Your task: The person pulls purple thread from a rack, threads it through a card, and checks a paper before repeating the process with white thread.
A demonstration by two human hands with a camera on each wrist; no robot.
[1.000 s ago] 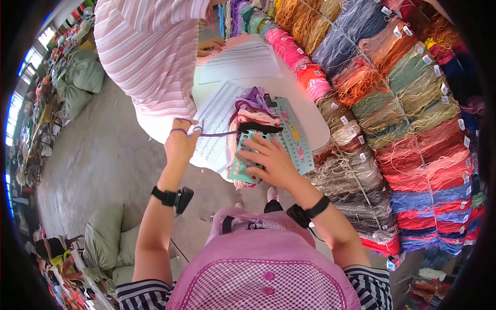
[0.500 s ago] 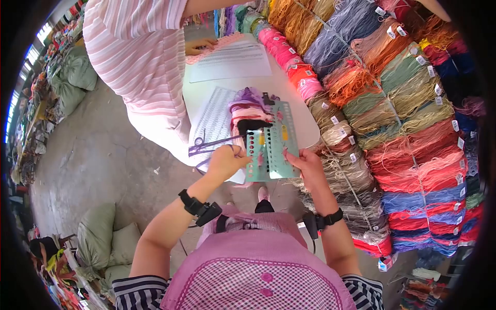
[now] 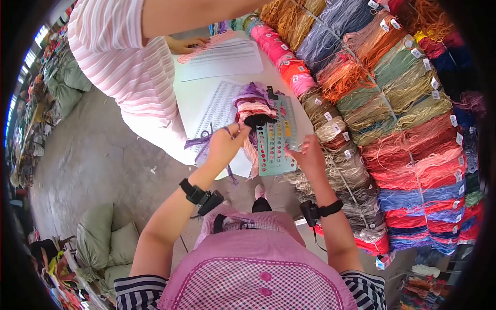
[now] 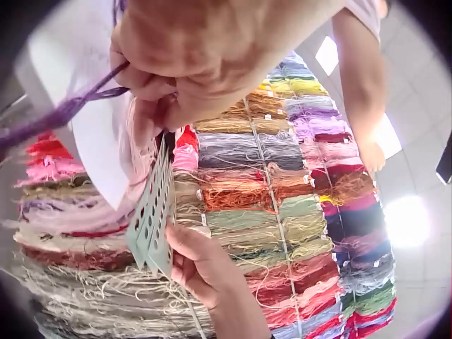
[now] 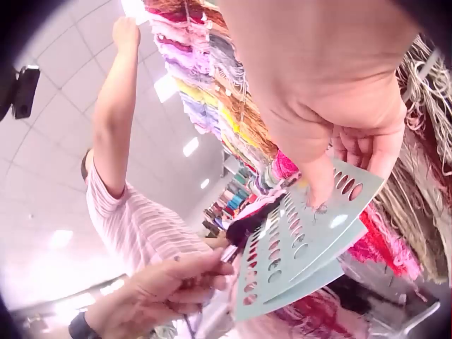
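Two grips: keep both gentle (loops probably snag).
Left hand [image 3: 225, 147]: fingers clamped on purple thread [image 4: 65, 113].
Right hand [image 3: 311, 157]: pinching green card [image 3: 281, 150].
Green card: mid-frame; hold it steady, purple thread clear.

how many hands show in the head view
3: the left hand holding purple thread, the right hand gripping the green card, another person's hand near the papers; their other hand shows only in wrist views.
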